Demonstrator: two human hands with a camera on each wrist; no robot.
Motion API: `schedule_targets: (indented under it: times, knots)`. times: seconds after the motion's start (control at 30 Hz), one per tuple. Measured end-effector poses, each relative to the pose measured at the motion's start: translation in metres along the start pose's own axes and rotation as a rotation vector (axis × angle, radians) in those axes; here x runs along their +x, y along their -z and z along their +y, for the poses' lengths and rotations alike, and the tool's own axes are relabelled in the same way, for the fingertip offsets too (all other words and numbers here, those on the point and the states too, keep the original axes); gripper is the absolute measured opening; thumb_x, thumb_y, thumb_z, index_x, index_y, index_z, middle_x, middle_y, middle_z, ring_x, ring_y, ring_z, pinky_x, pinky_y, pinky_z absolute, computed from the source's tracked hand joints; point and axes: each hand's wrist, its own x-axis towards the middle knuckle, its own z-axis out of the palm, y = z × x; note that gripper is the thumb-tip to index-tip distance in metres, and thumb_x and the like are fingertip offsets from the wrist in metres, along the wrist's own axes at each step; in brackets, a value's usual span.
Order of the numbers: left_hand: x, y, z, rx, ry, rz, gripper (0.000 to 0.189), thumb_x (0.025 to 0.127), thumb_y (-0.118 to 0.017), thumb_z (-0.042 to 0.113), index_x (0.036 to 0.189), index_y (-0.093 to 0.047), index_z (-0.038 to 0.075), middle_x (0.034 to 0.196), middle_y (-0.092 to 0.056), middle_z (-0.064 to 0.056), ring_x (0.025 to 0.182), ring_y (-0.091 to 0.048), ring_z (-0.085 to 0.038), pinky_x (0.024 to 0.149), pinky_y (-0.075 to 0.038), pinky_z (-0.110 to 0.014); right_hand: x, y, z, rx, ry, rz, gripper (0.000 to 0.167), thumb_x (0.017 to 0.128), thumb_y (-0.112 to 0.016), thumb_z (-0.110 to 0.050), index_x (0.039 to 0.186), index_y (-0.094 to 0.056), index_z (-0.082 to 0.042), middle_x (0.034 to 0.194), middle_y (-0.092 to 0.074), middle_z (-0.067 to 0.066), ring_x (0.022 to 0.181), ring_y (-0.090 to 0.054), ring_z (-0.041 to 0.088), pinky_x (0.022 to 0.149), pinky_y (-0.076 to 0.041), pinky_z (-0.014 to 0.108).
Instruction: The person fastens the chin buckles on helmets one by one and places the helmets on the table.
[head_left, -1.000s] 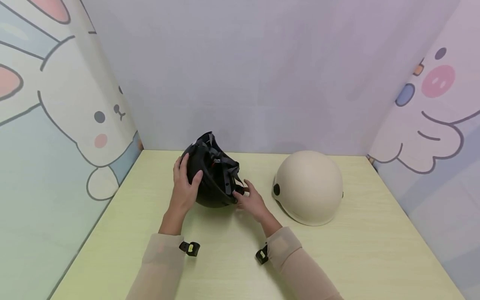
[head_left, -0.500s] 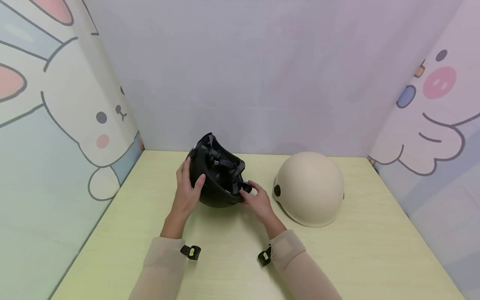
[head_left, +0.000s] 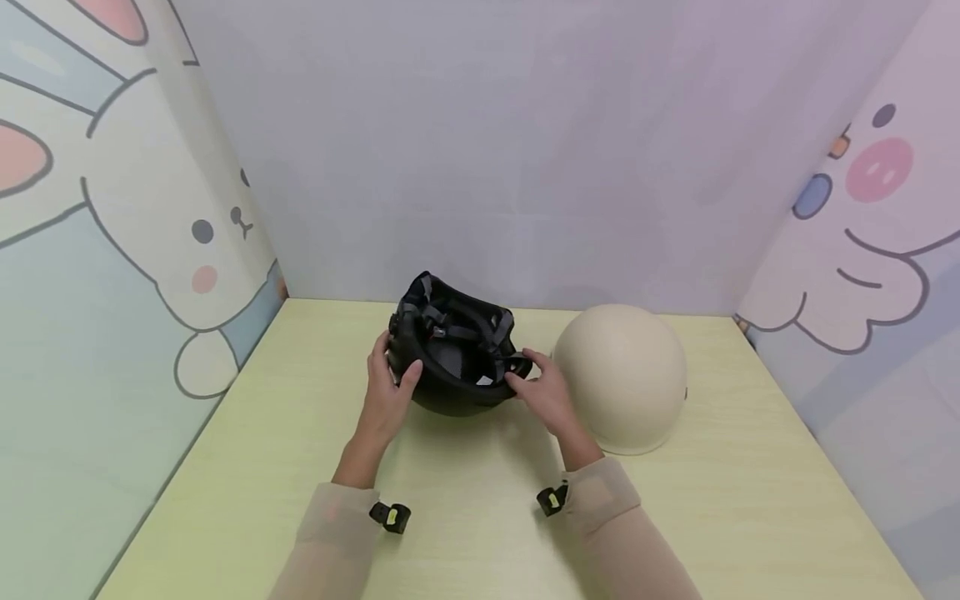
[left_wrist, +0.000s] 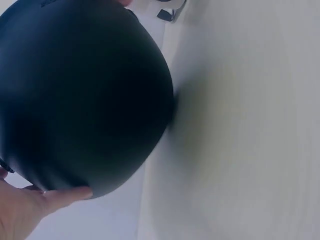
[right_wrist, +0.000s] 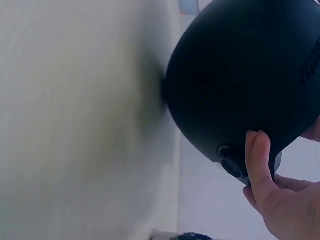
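Because it sits between both grips, the black helmet [head_left: 453, 402] is held from opposite sides: left grip [head_left: 384, 390] at its left, right grip [head_left: 549, 392] at its right end. Left one grasps the shell, thumb on the near face, fingers round the far left side. Right one pinches the rim, by a round knob [right_wrist: 231, 164] in the right wrist view. Helmet lies upside down and tilted, hollow up, far-left edge highest; straps [head_left: 501, 329] show inside. Crown seems to touch the tabletop [head_left: 465, 517] in both wrist views. Long axis hard to call; mouth looks widest roughly left to right, one grip toward each end. Neither is nearer, both are on it. Key relation, judged: any turn or tip would hinge on those two opposed holds, crown below as pivot. Cream helmet [head_left: 626, 375], dome up, is just beside right grip, contact unclear; left grip well apart from it.
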Motion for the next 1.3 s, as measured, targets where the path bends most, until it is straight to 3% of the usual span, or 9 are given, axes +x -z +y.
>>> schedule_targets:
  times: [0.17,0.37,0.57,0.73,0.9,0.97,1.13,1.3]
  knots:
    - [-0.004,-0.004,-0.007,-0.135,0.032,-0.056,0.075,0.101,-0.046,0.038,0.154,-0.003,0.007,0.157,-0.006,-0.022,0.143,-0.011,-0.041,0.112,-0.017,-0.052,-0.003,0.010,-0.005,-0.128,0.051,0.026,0.063,0.088,-0.071,-0.015,0.142,-0.046,0.001,0.141,-0.042,0.023,0.077,-0.065,0.022,0.064,-0.051,0.035]
    - [-0.015,-0.005,-0.009,-0.232,0.129,-0.140,0.072,0.102,-0.044,0.030,0.152,0.004,0.011,0.156,-0.001,-0.022,0.143,-0.011,-0.039,0.109,-0.024,-0.051,-0.011,0.020,-0.010,-0.287,0.110,0.046,0.064,0.086,-0.074,-0.020,0.141,-0.049,0.000,0.141,-0.043,0.020,0.083,-0.060,0.024,0.073,-0.049,0.040]
    - [-0.026,-0.005,-0.012,-0.359,0.224,-0.187,0.068,0.100,-0.041,0.015,0.151,0.005,0.015,0.156,-0.002,-0.021,0.142,-0.017,-0.039,0.105,-0.031,-0.053,-0.021,0.024,-0.016,-0.337,0.163,0.049,0.064,0.085,-0.073,-0.018,0.141,-0.048,0.001,0.144,-0.039,0.019,0.083,-0.060,0.025,0.075,-0.049,0.042]
    - [-0.038,-0.007,-0.014,-0.419,0.257,-0.197,0.070,0.097,-0.040,0.008,0.149,0.006,0.012,0.155,-0.004,-0.024,0.139,-0.023,-0.042,0.104,-0.032,-0.054,-0.031,0.028,-0.019,-0.356,0.180,0.044,0.066,0.085,-0.074,-0.014,0.142,-0.045,0.003,0.146,-0.035,0.019,0.101,-0.056,0.032,0.085,-0.045,0.046]
    - [-0.048,-0.007,-0.013,-0.401,0.245,-0.221,0.070,0.096,-0.043,0.005,0.148,0.005,0.008,0.152,-0.009,-0.028,0.137,-0.027,-0.045,0.102,-0.034,-0.053,-0.043,0.033,-0.023,-0.372,0.158,0.030,0.068,0.085,-0.074,-0.013,0.143,-0.042,0.003,0.148,-0.031,0.022,0.125,-0.043,0.038,0.097,-0.039,0.052]
    - [-0.051,-0.006,-0.012,-0.384,0.232,-0.236,0.071,0.096,-0.044,0.005,0.147,0.005,0.008,0.151,-0.010,-0.029,0.136,-0.028,-0.045,0.102,-0.035,-0.052,-0.048,0.035,-0.024,-0.386,0.151,0.026,0.068,0.085,-0.074,-0.014,0.144,-0.042,0.003,0.148,-0.030,0.022,0.125,-0.043,0.037,0.097,-0.039,0.052]
    - [-0.054,-0.002,-0.011,-0.358,0.214,-0.244,0.070,0.097,-0.046,0.006,0.147,0.004,0.008,0.151,-0.014,-0.029,0.134,-0.033,-0.044,0.102,-0.037,-0.050,-0.053,0.038,-0.026,-0.409,0.151,0.014,0.069,0.087,-0.073,-0.015,0.145,-0.040,0.001,0.148,-0.029,0.022,0.098,-0.056,0.032,0.085,-0.045,0.047]
    - [-0.052,0.003,-0.006,-0.317,0.187,-0.240,0.074,0.100,-0.050,0.012,0.149,0.006,0.011,0.153,-0.012,-0.029,0.136,-0.029,-0.046,0.104,-0.032,-0.054,-0.053,0.039,-0.028,-0.416,0.149,0.009,0.069,0.087,-0.074,-0.016,0.145,-0.041,0.000,0.148,-0.030,0.022,0.088,-0.056,0.029,0.083,-0.045,0.045]
